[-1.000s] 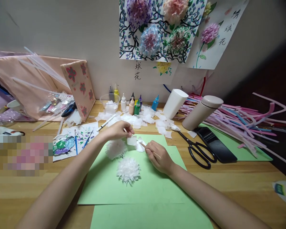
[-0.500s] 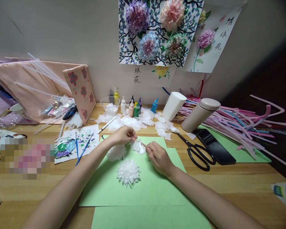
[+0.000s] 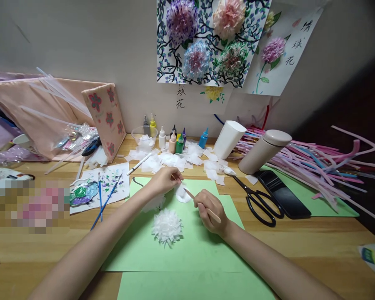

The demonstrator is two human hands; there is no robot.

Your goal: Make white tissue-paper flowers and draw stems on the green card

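My right hand (image 3: 211, 211) grips a wooden stick (image 3: 215, 216), its tip over a small round white piece (image 3: 183, 196) on the green sheet (image 3: 206, 250). Just left of that piece, my left hand (image 3: 165, 181) is closed in a pinch at its edge; what sits between the fingertips is too small to make out. Nearer to me lies a fluffy white paper flower (image 3: 167, 226) with a fringed edge. A second white flower (image 3: 154, 203) is partly hidden behind my left forearm.
White paper squares (image 3: 171, 160) are scattered behind my hands, before small paint bottles (image 3: 179, 143). Black scissors (image 3: 262, 204), a phone (image 3: 283, 193) and a tumbler (image 3: 262, 152) stand or lie to the right. Paintbrushes (image 3: 108, 204) rest on a stained sheet (image 3: 123, 171) at left.
My right hand has shifted slightly right, and more of the wooden stick shows. The white paper beside my left fingertips no longer shows; the round white piece is seen more fully.
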